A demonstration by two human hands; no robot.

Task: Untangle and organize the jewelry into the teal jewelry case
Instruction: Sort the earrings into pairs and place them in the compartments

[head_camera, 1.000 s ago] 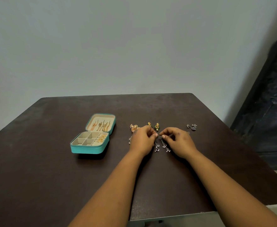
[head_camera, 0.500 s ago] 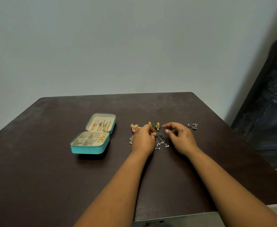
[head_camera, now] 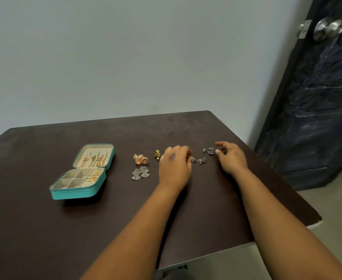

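Observation:
The teal jewelry case point(head_camera: 73, 194) lies open at the left of the dark table point(head_camera: 44, 229). Gold chains hang in its lid point(head_camera: 94, 158) and gold pieces fill its right-hand slots. My left hand point(head_camera: 175, 165) is palm down with curled fingers, and its fingertips pinch the left end of a small silver earring pair point(head_camera: 200, 160) lying on the table. My right hand point(head_camera: 231, 157) hovers with loosely spread fingers just right of a second silver pair point(head_camera: 209, 150) and holds nothing.
Left of my left hand lie rose-gold jhumka earrings point(head_camera: 140, 159), a silver fan-shaped pair point(head_camera: 140, 173) and a gold-green earring point(head_camera: 157, 154). The table's right edge runs close behind my right hand. A dark door point(head_camera: 317, 98) with a metal knob stands at the right.
My hands have parted. The right hand let go of the silver earrings and moved right toward the far silver pair. The left hand stays on the earrings, and the view has shifted right.

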